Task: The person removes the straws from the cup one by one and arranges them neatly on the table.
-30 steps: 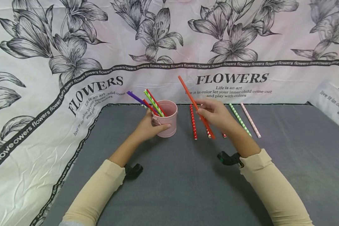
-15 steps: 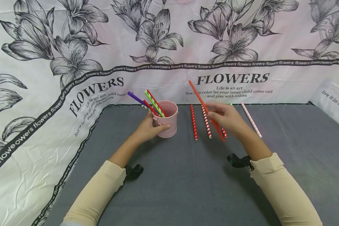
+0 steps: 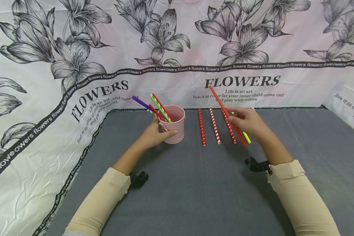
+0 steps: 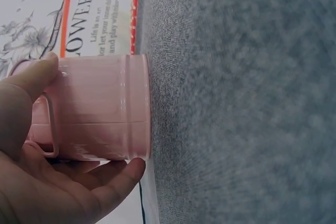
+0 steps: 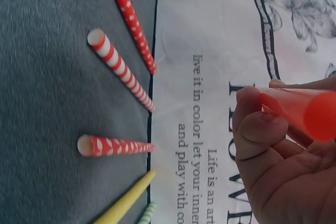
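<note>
My left hand [image 3: 151,135] holds a small pink bucket [image 3: 179,131] by its side, thumb across the front. In the left wrist view its fingers wrap the pink wall beside a wire handle [image 4: 52,124]. Several straws lean left inside the bucket, among them a purple straw [image 3: 140,102] and a green striped straw [image 3: 158,105]. Between thumb and fingertips, my right hand [image 3: 249,122] pinches a plain orange-red straw [image 3: 218,99], tilted with its top to the left. It is raised over the row of straws, as the right wrist view shows.
On the grey table [image 3: 194,190] lie a red dotted straw [image 3: 202,127], a red-and-white striped straw [image 3: 215,127], another red patterned straw [image 3: 228,126] and a yellow straw [image 3: 246,137]. A green striped straw [image 5: 148,213] shows beyond them. Flower-printed cloth [image 3: 177,88] rises behind.
My right hand has moved right with the orange-red straw, passing over the lying straws. The red patterned and yellow straws now show; the green and pink ones are covered. My left hand stays on the bucket.
</note>
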Demonstrator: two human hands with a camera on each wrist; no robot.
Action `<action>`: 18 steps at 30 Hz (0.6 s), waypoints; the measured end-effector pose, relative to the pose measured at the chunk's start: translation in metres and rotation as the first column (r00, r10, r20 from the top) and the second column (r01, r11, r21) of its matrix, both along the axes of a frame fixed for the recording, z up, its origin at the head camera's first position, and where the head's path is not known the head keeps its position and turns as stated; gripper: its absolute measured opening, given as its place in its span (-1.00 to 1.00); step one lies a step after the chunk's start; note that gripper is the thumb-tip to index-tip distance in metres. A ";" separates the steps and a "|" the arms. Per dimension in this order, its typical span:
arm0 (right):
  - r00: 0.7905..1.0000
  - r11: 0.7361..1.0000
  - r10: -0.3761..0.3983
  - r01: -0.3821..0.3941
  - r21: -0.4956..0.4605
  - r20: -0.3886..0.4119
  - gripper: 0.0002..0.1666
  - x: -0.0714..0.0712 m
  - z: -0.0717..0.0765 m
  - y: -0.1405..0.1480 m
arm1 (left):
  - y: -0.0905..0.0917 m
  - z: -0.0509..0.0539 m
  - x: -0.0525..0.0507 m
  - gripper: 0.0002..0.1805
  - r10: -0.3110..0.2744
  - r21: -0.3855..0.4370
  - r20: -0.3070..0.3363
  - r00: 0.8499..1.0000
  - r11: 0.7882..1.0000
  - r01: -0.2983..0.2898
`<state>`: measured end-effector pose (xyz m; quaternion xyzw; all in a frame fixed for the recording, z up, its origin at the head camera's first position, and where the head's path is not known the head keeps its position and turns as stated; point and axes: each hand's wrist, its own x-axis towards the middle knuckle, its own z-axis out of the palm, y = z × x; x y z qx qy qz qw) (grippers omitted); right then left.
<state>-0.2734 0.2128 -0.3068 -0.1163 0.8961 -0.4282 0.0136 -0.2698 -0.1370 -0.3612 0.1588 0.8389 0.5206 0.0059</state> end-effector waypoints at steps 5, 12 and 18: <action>0.998 1.000 -0.027 0.027 -0.007 0.050 -0.47 -0.002 0.001 0.011 | -0.002 0.001 0.000 -0.19 -0.005 -0.012 0.004 1.000 1.000 0.005; 0.995 0.997 -0.075 0.072 0.040 0.059 -0.46 -0.006 -0.003 0.030 | -0.004 0.001 0.000 -0.22 -0.022 -0.040 -0.003 1.000 0.999 0.022; 0.993 0.993 -0.108 0.105 0.060 0.052 -0.43 -0.011 -0.006 0.051 | -0.005 0.003 0.001 -0.22 -0.029 -0.037 -0.005 1.000 0.999 0.028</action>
